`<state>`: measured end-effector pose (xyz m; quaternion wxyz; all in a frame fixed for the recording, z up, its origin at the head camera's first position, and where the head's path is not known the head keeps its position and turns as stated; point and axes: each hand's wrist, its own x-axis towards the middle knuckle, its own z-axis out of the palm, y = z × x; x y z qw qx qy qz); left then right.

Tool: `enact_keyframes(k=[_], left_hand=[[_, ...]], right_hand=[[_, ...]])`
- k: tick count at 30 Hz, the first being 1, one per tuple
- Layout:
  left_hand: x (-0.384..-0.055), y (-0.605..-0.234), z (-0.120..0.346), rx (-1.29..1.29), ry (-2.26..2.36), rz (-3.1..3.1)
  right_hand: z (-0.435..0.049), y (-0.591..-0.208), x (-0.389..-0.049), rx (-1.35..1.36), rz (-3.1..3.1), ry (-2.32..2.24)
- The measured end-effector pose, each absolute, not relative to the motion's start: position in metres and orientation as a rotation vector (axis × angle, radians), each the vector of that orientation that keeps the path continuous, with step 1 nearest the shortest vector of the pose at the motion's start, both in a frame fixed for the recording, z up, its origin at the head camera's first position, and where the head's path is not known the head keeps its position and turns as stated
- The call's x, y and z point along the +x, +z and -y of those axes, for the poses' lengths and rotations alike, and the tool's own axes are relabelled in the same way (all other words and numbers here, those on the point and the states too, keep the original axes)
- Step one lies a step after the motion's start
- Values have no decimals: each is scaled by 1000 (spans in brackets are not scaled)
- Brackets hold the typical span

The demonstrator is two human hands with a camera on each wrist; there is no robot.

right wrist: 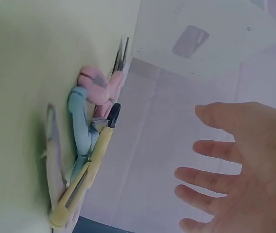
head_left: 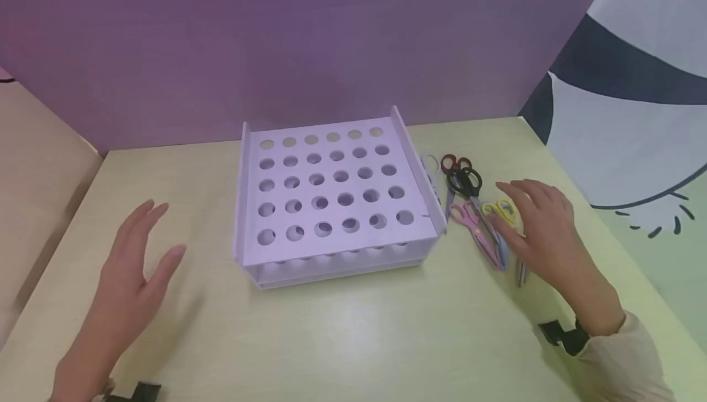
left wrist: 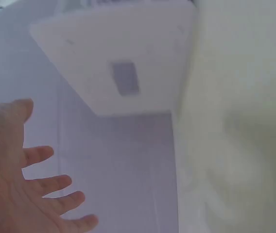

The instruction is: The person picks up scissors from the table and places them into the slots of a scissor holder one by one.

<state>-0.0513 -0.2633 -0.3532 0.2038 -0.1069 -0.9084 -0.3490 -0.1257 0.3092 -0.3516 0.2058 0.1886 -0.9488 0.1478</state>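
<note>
My right hand (head_left: pixel 544 230) hovers over the right side of the table with fingers spread and holds nothing. Nearest to it are the yellow-handled scissors (head_left: pixel 504 213), overlapped by its thumb in the head view. Beside these lie pink scissors (head_left: pixel 469 221), black-handled scissors (head_left: pixel 459 176) and dark red-handled scissors (head_left: pixel 444 164). In the right wrist view, light blue scissors (right wrist: pixel 82 126) show between the pink and yellow ones. My left hand (head_left: pixel 129 279) hangs over the table's left side, thumb apart from the fingers, gripping nothing. Between the hands stands a white rack (head_left: pixel 327 167) with rows of round holes.
White-handled scissors (head_left: pixel 435 181) lie partly hidden against the rack's right side. A purple panel (head_left: pixel 331 46) rises behind the table (head_left: pixel 342 340). At the right is a wall (head_left: pixel 635 138) with a painted figure. The rack's side panel (left wrist: pixel 79 58) has a rectangular slot.
</note>
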Motion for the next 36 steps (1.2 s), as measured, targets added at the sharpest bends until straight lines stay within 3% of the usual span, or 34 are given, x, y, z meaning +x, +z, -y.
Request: enact_keyframes(k=[12,36], left_hand=[[-64,-323,231,-572,-1167,2418],[-106,-316,188,-609,-1086,2454]], right_hand=[[-312,-343,-151,632,2722,404],[-293,-342,-237,513,3083,571]])
